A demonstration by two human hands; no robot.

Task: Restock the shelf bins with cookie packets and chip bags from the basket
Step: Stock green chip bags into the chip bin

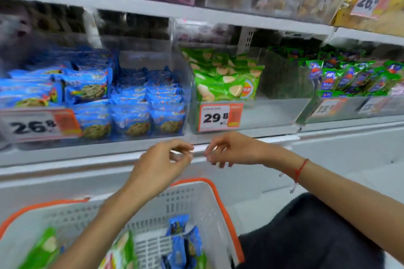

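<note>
Your left hand and right hand hang before the shelf edge, fingers loosely curled, holding nothing. Cookie packets and chip bags wait in the basket below, so reach down.

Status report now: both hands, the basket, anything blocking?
Left hand, right hand empty, loosely curled. Cookie packets, chip bags in basket. Bins unobstructed.
</note>
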